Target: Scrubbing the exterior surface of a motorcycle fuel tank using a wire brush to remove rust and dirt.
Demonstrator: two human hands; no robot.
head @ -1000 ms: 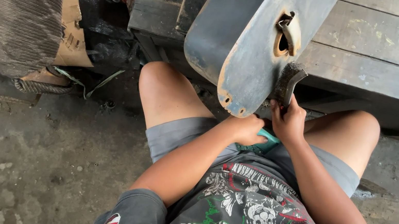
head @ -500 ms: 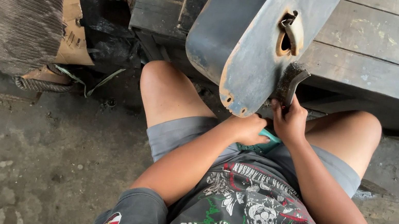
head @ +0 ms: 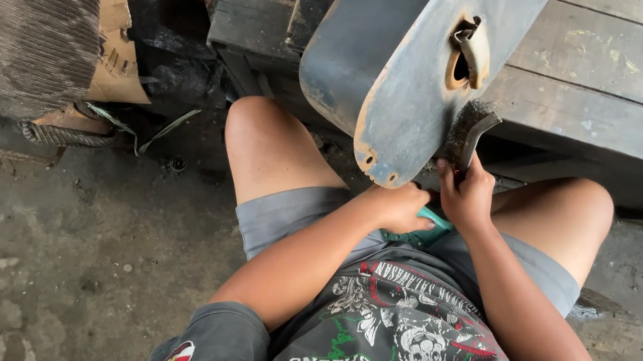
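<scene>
A worn grey-blue metal tank-shaped part [head: 402, 58] with rusty edges leans tilted over my knees, its lower end near my lap. My left hand [head: 397, 206] grips its bottom edge from below. My right hand [head: 466, 197] holds the handle of a wire brush [head: 466, 134], whose bristles press against the part's right rim. A teal-green object [head: 424, 228] lies in my lap under both hands, partly hidden.
A weathered wooden pallet or bench [head: 628, 89] stands just behind the part. At the left sit a dark ribbed mat and cardboard [head: 34, 14]. Black plastic [head: 165, 41] lies between them. Stained concrete floor [head: 51, 251] spreads to the left.
The brush and my right hand shifted slightly upward along the part's rim. The part and my left hand stayed nearly still.
</scene>
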